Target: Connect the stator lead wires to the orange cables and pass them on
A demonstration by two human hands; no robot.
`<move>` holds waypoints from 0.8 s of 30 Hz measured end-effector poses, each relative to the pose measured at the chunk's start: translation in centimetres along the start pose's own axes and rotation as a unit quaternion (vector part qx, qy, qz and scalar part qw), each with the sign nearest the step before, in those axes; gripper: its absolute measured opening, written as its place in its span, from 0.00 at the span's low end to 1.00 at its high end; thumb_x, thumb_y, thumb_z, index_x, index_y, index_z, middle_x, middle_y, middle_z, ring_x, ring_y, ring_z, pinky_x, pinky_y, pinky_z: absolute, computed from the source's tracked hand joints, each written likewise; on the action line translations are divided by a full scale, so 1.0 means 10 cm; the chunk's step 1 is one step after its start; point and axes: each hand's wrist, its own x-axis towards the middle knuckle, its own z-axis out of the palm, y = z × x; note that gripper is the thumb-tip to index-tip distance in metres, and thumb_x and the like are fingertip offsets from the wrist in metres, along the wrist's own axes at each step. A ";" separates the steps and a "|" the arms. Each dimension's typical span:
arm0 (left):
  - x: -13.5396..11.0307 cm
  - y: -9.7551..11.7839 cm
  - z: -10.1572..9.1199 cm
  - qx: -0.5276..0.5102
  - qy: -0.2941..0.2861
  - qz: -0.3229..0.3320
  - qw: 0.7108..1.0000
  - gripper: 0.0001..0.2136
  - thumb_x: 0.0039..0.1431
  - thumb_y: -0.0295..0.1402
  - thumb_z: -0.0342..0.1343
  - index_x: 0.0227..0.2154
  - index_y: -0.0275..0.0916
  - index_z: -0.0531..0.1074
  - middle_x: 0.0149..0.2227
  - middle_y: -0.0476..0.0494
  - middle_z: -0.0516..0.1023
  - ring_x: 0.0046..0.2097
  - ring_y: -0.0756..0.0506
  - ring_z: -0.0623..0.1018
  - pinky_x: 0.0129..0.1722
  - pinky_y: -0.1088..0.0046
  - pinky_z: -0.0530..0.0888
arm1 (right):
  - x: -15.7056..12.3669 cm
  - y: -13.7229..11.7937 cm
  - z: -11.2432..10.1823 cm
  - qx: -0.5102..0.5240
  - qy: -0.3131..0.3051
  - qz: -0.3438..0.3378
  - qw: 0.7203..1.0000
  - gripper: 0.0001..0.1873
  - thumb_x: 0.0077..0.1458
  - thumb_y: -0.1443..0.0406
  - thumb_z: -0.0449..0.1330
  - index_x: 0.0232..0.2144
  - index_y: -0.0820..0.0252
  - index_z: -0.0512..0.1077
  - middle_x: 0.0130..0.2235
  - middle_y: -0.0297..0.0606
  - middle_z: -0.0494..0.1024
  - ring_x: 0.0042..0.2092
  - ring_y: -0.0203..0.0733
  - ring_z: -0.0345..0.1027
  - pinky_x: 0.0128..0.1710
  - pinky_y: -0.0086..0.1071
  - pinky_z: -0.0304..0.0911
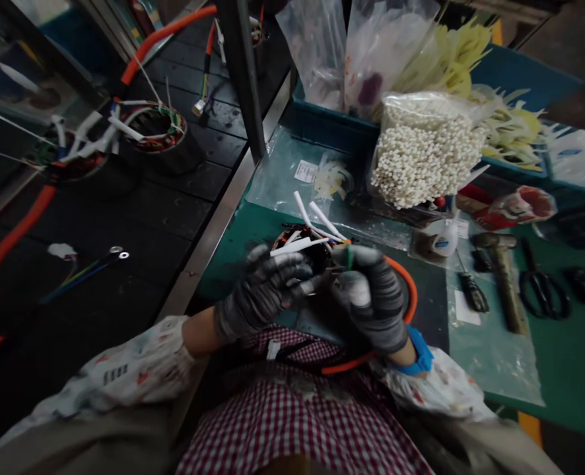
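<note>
a green-matted work counter (564,369) lies to the right of the person, beside a black slatted conveyor (124,218) carrying another wound stator (156,128) and lengths of orange corrugated conduit (166,39). this arrangement appears to keep both surfaces within reach. at the rear of the counter, a blue plastic crate (332,125) holds clear bags of cable ties, and a bag of small white parts (424,148) rests against it. a mallet (503,277), black-handled scissors (543,287), and a small screwdriver (473,293) lie to the right of the hands, apparently set out for quick pickup.

both forearms, covered by printed sleeve protectors (124,369), angle inward above a red-checked apron (292,409). the left hand (263,290) and right hand (372,297), in grey coated gloves, hold a wound stator (305,254) between them, above the counter, which seems to keep its wiring facing the person. each grip is narrow, closed on the stator, though the gloves hide the exact contact. white insulating sleeves (307,227) project from the stator, and a length of orange conduit (411,290) curves around the right hand. a blue wristband (418,353) sits at the right wrist.
</note>
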 end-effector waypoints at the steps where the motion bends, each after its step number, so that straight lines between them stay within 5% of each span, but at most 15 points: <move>1: -0.02 0.00 -0.03 0.011 0.017 0.008 1.000 0.28 0.70 0.21 0.61 0.65 0.62 0.76 0.57 0.54 0.87 0.62 0.40 0.82 0.78 0.51 0.61 | 0.02 -0.02 0.02 -0.040 -0.044 -0.039 0.997 0.13 0.77 0.58 0.60 0.57 0.49 0.79 0.47 0.39 0.88 0.46 0.51 0.84 0.49 0.45 0.82; 7: -0.02 -0.15 -0.43 -0.031 0.034 0.121 0.992 0.20 0.69 0.28 0.64 0.58 0.62 0.81 0.45 0.56 0.90 0.50 0.44 0.87 0.54 0.66 0.80 | 0.11 -0.06 0.16 -0.293 -0.220 -0.170 0.915 0.15 0.76 0.67 0.59 0.56 0.59 0.83 0.46 0.47 0.88 0.44 0.51 0.82 0.41 0.39 0.79; 10: 0.10 -0.30 -0.62 -0.093 0.092 -0.005 0.991 0.14 0.71 0.38 0.66 0.57 0.58 0.82 0.48 0.53 0.88 0.48 0.43 0.87 0.55 0.62 0.83 | 0.20 -0.04 0.14 -0.289 -0.271 -0.184 0.900 0.14 0.77 0.61 0.61 0.54 0.58 0.85 0.47 0.47 0.89 0.46 0.51 0.81 0.45 0.40 0.79; 12: 0.26 -0.40 -0.64 -0.139 0.090 -0.126 0.978 0.23 0.70 0.45 0.67 0.64 0.49 0.78 0.60 0.42 0.84 0.59 0.36 0.84 0.63 0.53 0.81 | 0.27 -0.03 0.12 -0.250 -0.292 -0.194 0.902 0.15 0.78 0.59 0.60 0.54 0.57 0.86 0.50 0.47 0.89 0.49 0.51 0.81 0.48 0.42 0.80; 14: 0.43 -0.47 -0.57 -0.220 -0.008 -0.181 0.959 0.39 0.64 0.54 0.71 0.72 0.41 0.71 0.72 0.32 0.73 0.72 0.27 0.74 0.73 0.43 0.74 | 0.29 -0.03 0.10 -0.223 -0.297 -0.193 0.908 0.15 0.78 0.60 0.61 0.54 0.56 0.86 0.53 0.46 0.88 0.51 0.52 0.81 0.52 0.44 0.80; 17: 0.56 -0.46 -0.41 -0.407 -0.150 -0.156 0.888 0.48 0.58 0.52 0.75 0.77 0.46 0.63 0.77 0.34 0.66 0.76 0.27 0.69 0.76 0.43 0.71 | 0.17 -0.08 0.08 -0.224 -0.272 -0.177 0.919 0.15 0.76 0.60 0.64 0.56 0.59 0.85 0.54 0.47 0.88 0.54 0.54 0.81 0.56 0.46 0.80; 20: 0.44 -0.32 -0.33 -0.474 -0.136 -0.115 0.863 0.47 0.62 0.47 0.74 0.79 0.54 0.58 0.79 0.38 0.63 0.77 0.28 0.67 0.76 0.43 0.71 | -0.11 -0.16 0.06 -0.240 -0.213 -0.177 0.930 0.12 0.75 0.64 0.64 0.53 0.60 0.86 0.50 0.46 0.90 0.52 0.52 0.82 0.54 0.44 0.82; 24: 0.19 -0.12 -0.36 -0.423 -0.084 -0.074 0.899 0.44 0.65 0.44 0.73 0.78 0.65 0.56 0.83 0.47 0.53 0.82 0.26 0.55 0.80 0.35 0.62 | -0.42 -0.23 0.01 -0.236 -0.191 -0.161 0.939 0.13 0.72 0.71 0.64 0.50 0.54 0.87 0.45 0.40 0.90 0.48 0.48 0.82 0.50 0.39 0.82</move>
